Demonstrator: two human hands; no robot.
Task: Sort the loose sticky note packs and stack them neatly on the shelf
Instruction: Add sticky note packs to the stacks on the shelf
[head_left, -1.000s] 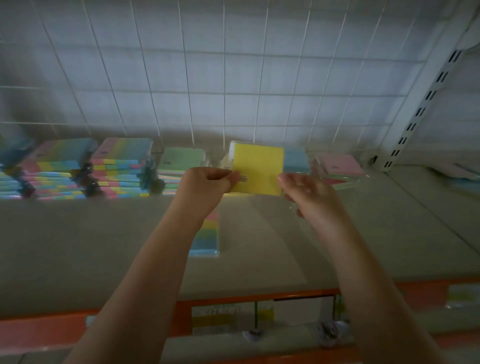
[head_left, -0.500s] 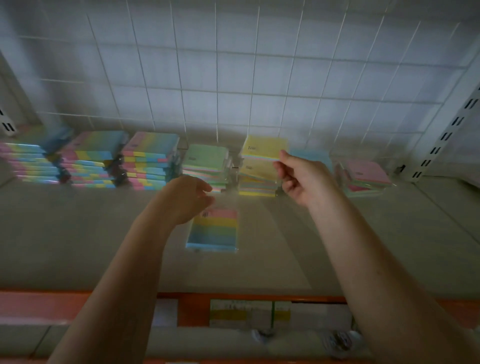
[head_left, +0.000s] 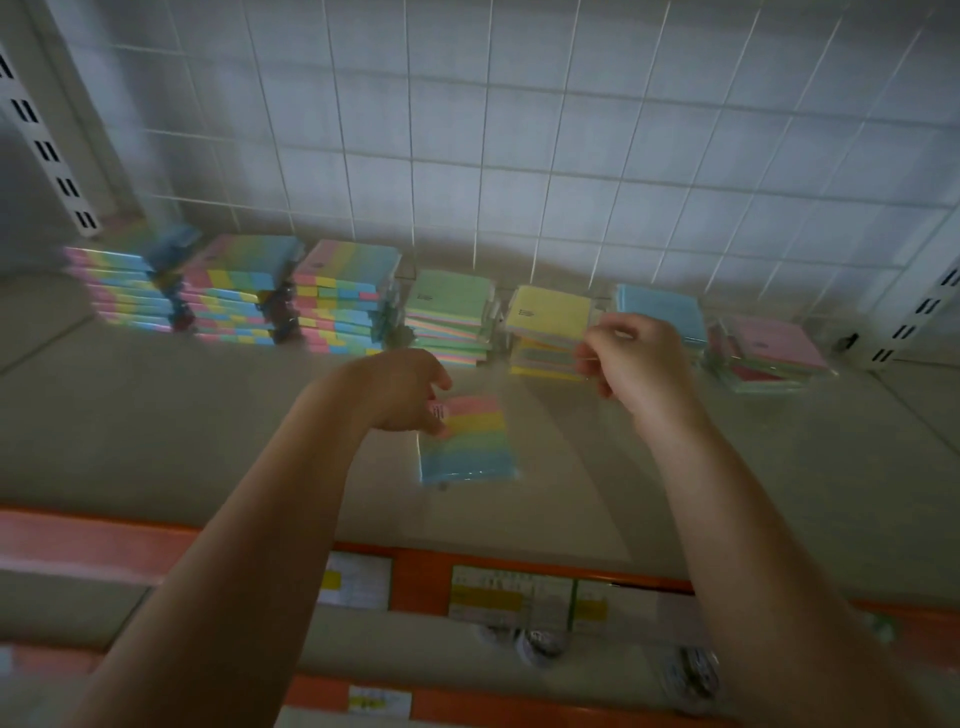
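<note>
While it lies flat on the shelf (head_left: 156, 426) in front of the row of stacks, the loose rainbow pack (head_left: 470, 441) shows its pink band farthest back and its blue band nearest the shelf edge. Its back left corner is covered by the left hand (head_left: 410, 392), whose fingers are curled down onto the pack; whether they pinch it or only touch it cannot be told through the blur. Just behind and to the right, the right hand (head_left: 636, 358) is held up before the yellow stack (head_left: 550, 325), fingers curled loosely with the thumb and forefinger close together, and it seems to hold nothing. Along the back of the shelf stand 3 rainbow stacks (head_left: 239, 288) at the left, then a green stack (head_left: 452, 317), the yellow one, a blue stack (head_left: 662, 309) partly hidden by the right hand, and a lower pink stack (head_left: 774, 351) at the far right. Behind them rises a white wire grid (head_left: 519, 130), with slotted uprights at each side. Below the front of the shelf runs an orange rail (head_left: 426, 577) carrying price labels (head_left: 511, 592).
</note>
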